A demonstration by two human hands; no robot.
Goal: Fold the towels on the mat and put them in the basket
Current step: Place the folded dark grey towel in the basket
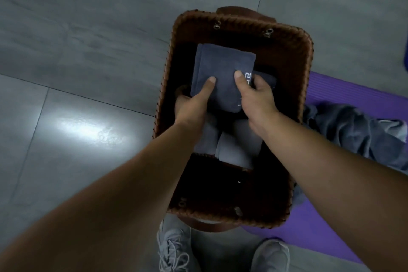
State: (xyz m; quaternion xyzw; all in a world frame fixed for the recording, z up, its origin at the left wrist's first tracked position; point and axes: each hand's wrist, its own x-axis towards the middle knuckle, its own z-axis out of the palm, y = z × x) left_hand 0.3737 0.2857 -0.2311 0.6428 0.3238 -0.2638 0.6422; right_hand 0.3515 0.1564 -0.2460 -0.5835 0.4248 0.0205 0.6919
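Note:
A brown woven basket (293, 55) stands on the floor at the mat's left edge. Both my hands reach inside it and hold a folded dark blue-grey towel (217, 66) with white lettering. My left hand (193, 104) grips its near left edge, thumb on top. My right hand (256, 99) grips its near right side, thumb on top. Under my wrists lie folded lighter grey towels (231, 150) in the basket, and a dark folded piece (267, 78) peeks out beside my right hand. An unfolded grey-blue towel (344, 130) lies crumpled on the purple mat (353, 97) right of the basket.
Grey tiled floor (88, 51) spreads to the left and beyond the basket, with a bright light reflection at left. My two grey shoes (174, 247) stand just below the basket. A blue object (405, 55) shows at the right edge.

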